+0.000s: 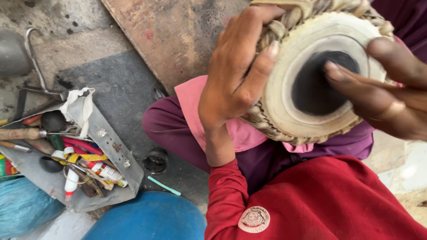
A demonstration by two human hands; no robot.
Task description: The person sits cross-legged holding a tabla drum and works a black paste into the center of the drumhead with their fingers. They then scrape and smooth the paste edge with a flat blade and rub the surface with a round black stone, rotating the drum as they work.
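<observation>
1. Drum [311, 80] sits raised over the lap, its pale skin with the black centre patch [318, 84] turned toward the camera; its long axis runs away from the viewer.
2. Left hand [235, 75] is closed round the braided rim, thumb on the skin's edge, gripping the drum's left side.
3. Right hand [391, 98] comes from the right, fingers extended, tips on the black patch; its palm is cut off, so any grip is probably loose.
4. Both hands touch the drum; the left carries it.
5. Below lie a pink cloth [195, 106] on the knee, grey floor, a wooden board [173, 35] and a metal tray [111, 146] of tools at left.
</observation>
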